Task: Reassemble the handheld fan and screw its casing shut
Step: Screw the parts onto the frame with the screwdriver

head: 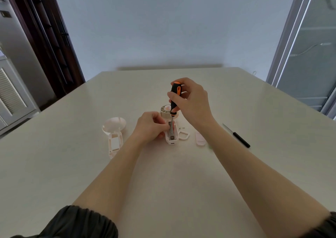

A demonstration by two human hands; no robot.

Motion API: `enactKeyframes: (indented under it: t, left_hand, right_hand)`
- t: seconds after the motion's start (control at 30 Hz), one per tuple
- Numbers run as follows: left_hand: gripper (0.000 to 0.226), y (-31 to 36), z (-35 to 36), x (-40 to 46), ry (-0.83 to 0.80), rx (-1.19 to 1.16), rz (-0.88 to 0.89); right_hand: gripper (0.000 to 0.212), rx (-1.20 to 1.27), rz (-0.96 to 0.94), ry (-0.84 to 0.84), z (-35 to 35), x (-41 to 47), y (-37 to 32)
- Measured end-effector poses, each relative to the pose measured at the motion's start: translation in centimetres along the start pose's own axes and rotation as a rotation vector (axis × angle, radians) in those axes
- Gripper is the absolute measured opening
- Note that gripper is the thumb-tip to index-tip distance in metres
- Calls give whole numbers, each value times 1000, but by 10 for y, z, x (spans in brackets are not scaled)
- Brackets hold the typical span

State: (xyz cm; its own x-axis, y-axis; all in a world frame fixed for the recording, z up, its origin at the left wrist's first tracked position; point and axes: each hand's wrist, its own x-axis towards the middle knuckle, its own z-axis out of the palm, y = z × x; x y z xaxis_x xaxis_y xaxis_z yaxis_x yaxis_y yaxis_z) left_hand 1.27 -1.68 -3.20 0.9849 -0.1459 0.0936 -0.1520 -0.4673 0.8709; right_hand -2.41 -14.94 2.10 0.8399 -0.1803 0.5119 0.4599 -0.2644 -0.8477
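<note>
The open white fan body (pixel 172 138) lies on the table, its inner board showing and its round fan head (pixel 166 111) at the far end. My left hand (pixel 150 124) pinches the body's left side with curled fingers. My right hand (pixel 190 99) grips the black-and-orange screwdriver (pixel 175 96) upright, tip down inside the body near the fan head. The other casing half (pixel 114 134), with its round cover, lies open to the left.
To the right of the body lie a white loop strap piece (pixel 184 135), two small screws (pixel 181 128), a pale pink cover strip (pixel 200 138) and a thin black tool (pixel 236 135). A beige table (pixel 163 174) holds it all.
</note>
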Motion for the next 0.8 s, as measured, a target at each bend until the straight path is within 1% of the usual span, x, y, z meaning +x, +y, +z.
enactKeyframes:
  t: [0.3, 0.43, 0.8]
  left_hand:
    - [18, 0, 1, 0, 4, 5, -8]
    - [19, 1, 1, -1, 13, 14, -4]
    - [17, 1, 1, -1, 10, 14, -1]
  right_hand:
    - [21, -63, -39, 5, 0, 1, 0]
    - [21, -17, -21, 2, 0, 0, 0]
    - [19, -61, -68, -2, 2, -1, -2]
